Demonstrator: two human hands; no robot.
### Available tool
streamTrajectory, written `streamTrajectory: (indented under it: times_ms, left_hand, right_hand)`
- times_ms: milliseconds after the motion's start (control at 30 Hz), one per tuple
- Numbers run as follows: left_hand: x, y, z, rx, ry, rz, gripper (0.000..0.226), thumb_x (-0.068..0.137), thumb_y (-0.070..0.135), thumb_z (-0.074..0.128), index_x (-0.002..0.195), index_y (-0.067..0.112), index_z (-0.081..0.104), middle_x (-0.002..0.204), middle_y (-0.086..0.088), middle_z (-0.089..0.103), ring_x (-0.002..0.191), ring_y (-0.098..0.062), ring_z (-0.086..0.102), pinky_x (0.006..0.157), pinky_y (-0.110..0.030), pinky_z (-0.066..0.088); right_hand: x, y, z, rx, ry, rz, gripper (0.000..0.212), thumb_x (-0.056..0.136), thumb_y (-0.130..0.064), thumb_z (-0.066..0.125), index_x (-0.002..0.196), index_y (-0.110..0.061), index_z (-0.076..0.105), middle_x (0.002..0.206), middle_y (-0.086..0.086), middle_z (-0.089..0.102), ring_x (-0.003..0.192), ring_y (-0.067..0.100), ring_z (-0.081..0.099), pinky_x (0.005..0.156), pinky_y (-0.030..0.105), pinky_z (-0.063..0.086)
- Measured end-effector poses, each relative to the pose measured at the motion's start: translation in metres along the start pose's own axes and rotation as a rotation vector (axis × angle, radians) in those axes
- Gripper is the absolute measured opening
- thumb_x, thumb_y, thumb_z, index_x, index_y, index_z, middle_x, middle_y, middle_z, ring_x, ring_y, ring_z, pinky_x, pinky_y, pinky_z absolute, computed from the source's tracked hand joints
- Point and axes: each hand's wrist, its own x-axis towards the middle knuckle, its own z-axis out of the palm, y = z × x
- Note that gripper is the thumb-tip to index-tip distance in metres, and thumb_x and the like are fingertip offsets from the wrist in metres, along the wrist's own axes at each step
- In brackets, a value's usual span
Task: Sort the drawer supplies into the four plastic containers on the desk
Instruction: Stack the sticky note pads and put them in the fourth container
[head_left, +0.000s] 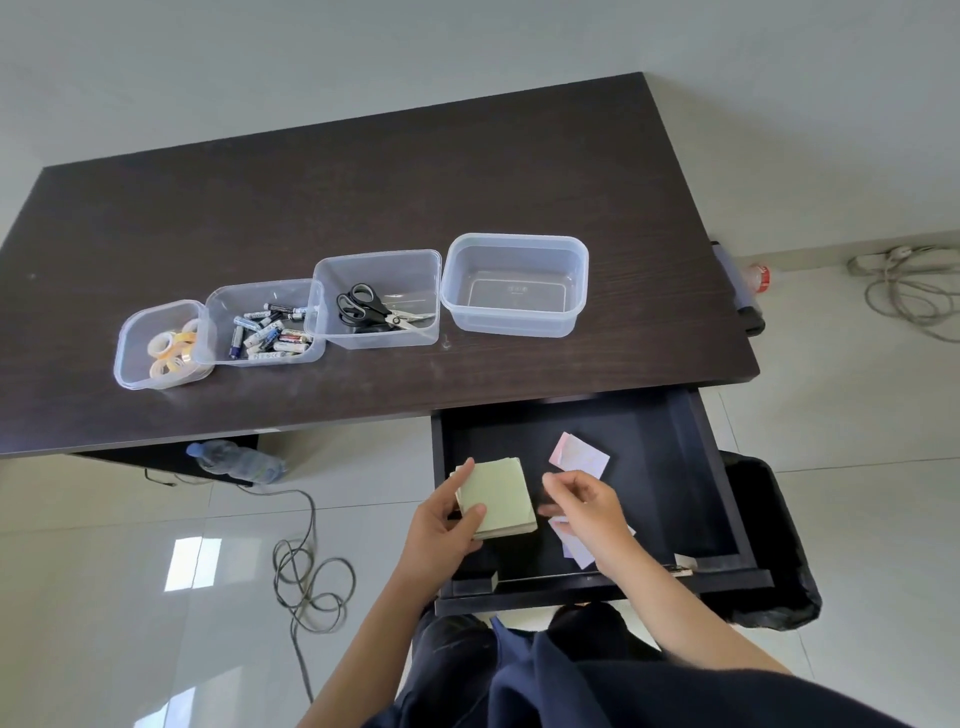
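My left hand (444, 525) grips a stack of pale green sticky notes (501, 496) over the open black drawer (649, 447). My right hand (589, 512) hovers beside it with fingers loosely apart, above a pink pad (574, 551) that it partly hides. A second pink pad (579, 456) lies further back in the drawer. Four clear containers stand in a row on the dark desk (363, 171): one with tape rolls (162, 345), one with batteries (265, 325), one with scissors (376, 301), and an empty one (514, 283) at the right.
A water bottle (236, 462) lies under the desk on the tiled floor. A grey cable (306, 577) coils on the floor at my left. A black bin (774, 540) stands right of the drawer. More cables (909, 291) lie far right.
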Motion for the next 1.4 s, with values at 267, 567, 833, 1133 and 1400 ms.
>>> streamTrajectory:
  times_ms: [267,567,833,1133,1400]
  left_hand:
    - [0.0,-0.002,-0.013,-0.113,0.038,-0.036,0.049,0.092,0.005,0.057,0.131,0.033,0.048,0.113,-0.001,0.059,0.094,-0.016,0.063,0.067,-0.023,0.058]
    - [0.003,-0.001,-0.018,-0.096,0.022,-0.04,0.049,0.091,0.005,0.058,0.131,0.032,0.049,0.11,-0.005,0.063,0.088,-0.015,0.065,0.065,-0.022,0.056]
    - [0.015,0.002,-0.01,-0.001,-0.038,-0.054,0.048,0.093,0.009,0.057,0.129,0.039,0.047,0.11,0.003,0.062,0.098,-0.016,0.062,0.079,-0.031,0.059]
    - [0.023,0.011,0.005,0.042,-0.192,-0.052,0.045,0.093,0.007,0.056,0.129,0.032,0.049,0.113,-0.02,0.062,0.087,-0.018,0.062,0.072,-0.028,0.057]
    - [0.023,0.021,0.01,-0.009,-0.272,-0.012,0.047,0.093,0.012,0.057,0.13,0.039,0.047,0.113,-0.008,0.064,0.099,-0.015,0.064,0.08,-0.026,0.057]
  right_hand:
    - [0.077,0.025,-0.04,-0.484,0.391,0.045,0.065,0.078,-0.016,0.073,0.136,-0.019,0.045,0.13,0.014,0.04,0.108,0.032,0.055,0.087,0.038,0.047]
    - [0.076,0.019,-0.035,-0.51,0.324,-0.004,0.02,0.072,-0.006,0.062,0.087,-0.015,0.052,0.086,0.002,0.061,0.081,0.027,0.061,0.064,0.034,0.05]
    - [0.033,-0.018,-0.027,-0.259,0.091,-0.105,0.024,0.084,-0.013,0.069,0.108,-0.011,0.063,0.076,0.005,0.067,0.062,0.014,0.066,0.061,0.028,0.055]
    - [-0.006,-0.059,-0.018,-0.129,-0.108,-0.316,0.023,0.084,0.006,0.062,0.088,-0.015,0.07,0.097,0.001,0.072,0.091,0.011,0.07,0.079,0.023,0.057]
    - [-0.003,-0.07,-0.023,-0.017,-0.193,-0.181,0.038,0.092,0.008,0.042,0.1,-0.013,0.072,0.105,0.008,0.071,0.098,0.02,0.068,0.082,0.032,0.057]
